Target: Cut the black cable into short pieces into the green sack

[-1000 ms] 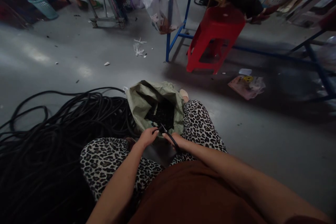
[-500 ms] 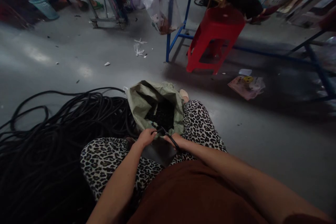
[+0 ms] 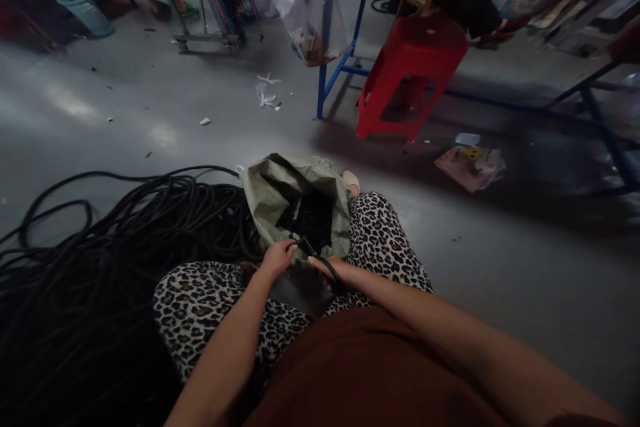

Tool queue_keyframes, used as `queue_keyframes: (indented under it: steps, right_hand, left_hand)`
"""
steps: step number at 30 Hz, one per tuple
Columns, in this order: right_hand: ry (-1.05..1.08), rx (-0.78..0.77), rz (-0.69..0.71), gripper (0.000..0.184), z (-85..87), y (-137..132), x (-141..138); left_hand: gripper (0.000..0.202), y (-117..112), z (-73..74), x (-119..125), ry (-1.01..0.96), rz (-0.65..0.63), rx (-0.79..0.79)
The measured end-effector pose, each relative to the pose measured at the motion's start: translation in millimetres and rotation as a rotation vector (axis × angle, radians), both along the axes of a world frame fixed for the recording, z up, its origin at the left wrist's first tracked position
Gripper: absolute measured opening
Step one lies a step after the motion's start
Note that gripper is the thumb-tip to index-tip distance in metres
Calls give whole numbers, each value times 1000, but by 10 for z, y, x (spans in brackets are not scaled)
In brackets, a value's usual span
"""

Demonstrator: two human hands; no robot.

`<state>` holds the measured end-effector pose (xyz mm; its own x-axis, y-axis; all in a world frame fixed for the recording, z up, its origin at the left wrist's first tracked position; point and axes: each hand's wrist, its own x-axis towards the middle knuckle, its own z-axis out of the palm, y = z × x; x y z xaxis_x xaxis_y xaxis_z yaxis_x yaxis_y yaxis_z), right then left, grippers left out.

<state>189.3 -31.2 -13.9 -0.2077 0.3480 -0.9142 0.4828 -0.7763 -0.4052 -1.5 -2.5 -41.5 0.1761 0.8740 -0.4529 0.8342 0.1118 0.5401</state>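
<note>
Two hands (image 3: 279, 258) at one sack (image 3: 265, 193); right hand (image 3: 340, 265) holds one scissors (image 3: 330, 269).

One head-worn view, forward and down

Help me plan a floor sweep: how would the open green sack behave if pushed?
The sack has a creased, folded rim, so its walls would likely buckle. The dark pieces inside may shift, and could spill through the open mouth if it tips.

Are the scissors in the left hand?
No, the right hand holds the scissors, while the left hand grips a black cord.
</note>
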Motion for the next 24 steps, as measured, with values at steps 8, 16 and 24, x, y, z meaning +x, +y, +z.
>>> queue_keyframes:
  steps: [8, 16, 24]
  right_hand:
    - [8, 45, 13, 47, 35, -7, -29]
    - [-3, 49, 37, 50, -5, -13, -39]
    - [22, 122, 75, 49, 32, 0, -15]
  left_hand:
    - [36, -18, 33, 41, -41, -21, -3]
    - [36, -28, 58, 58, -52, -44, -12]
    - [38, -35, 62, 53, -103, -79, -45]
